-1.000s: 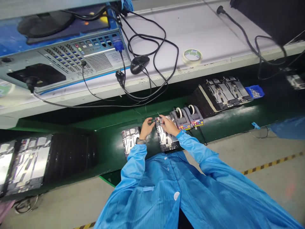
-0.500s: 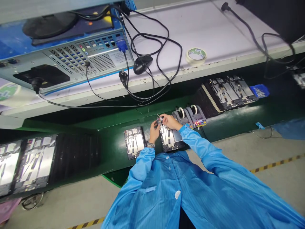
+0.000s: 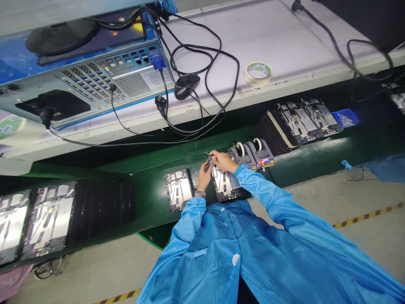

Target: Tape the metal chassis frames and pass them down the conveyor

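Note:
An opened tablet (image 3: 224,183) with silver panels and dark strips lies on the green conveyor surface in front of me. My left hand (image 3: 204,175) is at its upper left corner, fingers pinched together; what is between them is too small to make out. Over the tablet's top edge, my right hand (image 3: 224,161) is closed with a thin light stick-like tool (image 3: 206,153) poking out past its fingertips to the left. Both hands' fingertips nearly meet there, hiding the tablet's corner. A second opened tablet (image 3: 179,190) lies flat just left of my left hand.
Two grey tape dispensers (image 3: 264,154) stand right of my right hand. Beyond them is a stack of tablets (image 3: 305,120) beside a blue packet (image 3: 346,118). More opened tablets (image 3: 49,219) lie at left. A white shelf (image 3: 234,99) carries a computer case (image 3: 126,80), cables and a tape roll (image 3: 258,73).
My right hand has shifted slightly left and up, and the thin tool's tip with it. My left hand stays at the tablet's corner. The whole view has moved a little.

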Motion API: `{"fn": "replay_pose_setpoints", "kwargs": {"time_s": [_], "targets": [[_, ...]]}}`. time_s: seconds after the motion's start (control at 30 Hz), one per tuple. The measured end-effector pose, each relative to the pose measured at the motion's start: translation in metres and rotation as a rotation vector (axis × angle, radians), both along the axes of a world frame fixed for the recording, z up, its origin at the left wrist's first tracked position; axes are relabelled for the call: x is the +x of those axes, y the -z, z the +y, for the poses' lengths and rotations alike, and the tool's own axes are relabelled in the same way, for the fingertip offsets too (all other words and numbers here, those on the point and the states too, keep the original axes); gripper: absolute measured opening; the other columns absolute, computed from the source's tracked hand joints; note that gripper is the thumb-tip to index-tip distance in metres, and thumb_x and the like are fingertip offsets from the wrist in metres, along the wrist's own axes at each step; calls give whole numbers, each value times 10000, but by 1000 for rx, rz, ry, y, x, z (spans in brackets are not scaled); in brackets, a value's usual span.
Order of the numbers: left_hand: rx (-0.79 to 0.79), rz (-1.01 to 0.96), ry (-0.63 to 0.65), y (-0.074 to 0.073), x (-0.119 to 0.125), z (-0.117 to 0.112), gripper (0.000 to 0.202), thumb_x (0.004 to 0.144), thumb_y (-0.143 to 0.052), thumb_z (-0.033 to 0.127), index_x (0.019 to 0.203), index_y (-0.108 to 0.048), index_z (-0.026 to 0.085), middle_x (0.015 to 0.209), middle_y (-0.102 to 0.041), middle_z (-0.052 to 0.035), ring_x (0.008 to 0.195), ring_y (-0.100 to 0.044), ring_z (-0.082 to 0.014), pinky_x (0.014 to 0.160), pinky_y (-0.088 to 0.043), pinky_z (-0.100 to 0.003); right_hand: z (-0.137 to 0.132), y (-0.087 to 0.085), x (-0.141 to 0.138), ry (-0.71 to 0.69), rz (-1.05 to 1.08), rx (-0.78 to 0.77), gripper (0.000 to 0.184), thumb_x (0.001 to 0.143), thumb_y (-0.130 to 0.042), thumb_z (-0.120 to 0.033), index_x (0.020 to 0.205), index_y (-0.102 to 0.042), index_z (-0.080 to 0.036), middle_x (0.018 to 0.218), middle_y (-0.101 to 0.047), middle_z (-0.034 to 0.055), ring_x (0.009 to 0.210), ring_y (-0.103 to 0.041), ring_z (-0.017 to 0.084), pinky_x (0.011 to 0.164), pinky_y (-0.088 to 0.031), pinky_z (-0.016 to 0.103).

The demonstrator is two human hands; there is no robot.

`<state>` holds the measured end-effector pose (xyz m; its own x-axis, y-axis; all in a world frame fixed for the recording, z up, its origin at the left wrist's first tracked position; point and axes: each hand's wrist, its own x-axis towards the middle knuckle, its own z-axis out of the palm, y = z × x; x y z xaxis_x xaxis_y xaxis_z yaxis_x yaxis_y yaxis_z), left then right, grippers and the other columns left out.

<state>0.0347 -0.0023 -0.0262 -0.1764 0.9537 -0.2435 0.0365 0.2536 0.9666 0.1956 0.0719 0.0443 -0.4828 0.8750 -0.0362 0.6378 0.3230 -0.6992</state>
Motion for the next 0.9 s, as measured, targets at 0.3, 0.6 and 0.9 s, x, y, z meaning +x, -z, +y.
{"fn": "replay_pose_setpoints", "kwargs": {"time_s": [0.3,0.6,0.9], "targets": [[-12,25,-23,-4,4,3,359,892,-673,299,1229,-642,180,1265,-693,-128,1173,-655,-228,1078,-486,-425,3,-14,-4,-146,-151,93,638,848,-584,-19,1447,-515,-226,1093,-735,66,907,-674,216,744,-422,267],[30,102,-21,-8,8,0,369,915,-662,332,1247,-630,176,1285,-678,-139,1167,-648,-235,1074,-488,-428,8,0,6,-67,41,34,535,891,-567,-47,1399,-553,-216,968,-703,20,899,-638,179,809,-440,261],[35,162,-19,-9,11,-3,439,940,-633,434,1291,-623,171,1301,-643,-159,1174,-635,-265,1050,-495,-435,-1,3,8,-5,99,-43,556,850,-581,-35,1375,-581,-219,877,-690,-14,770,-610,149,720,-415,233]]}}
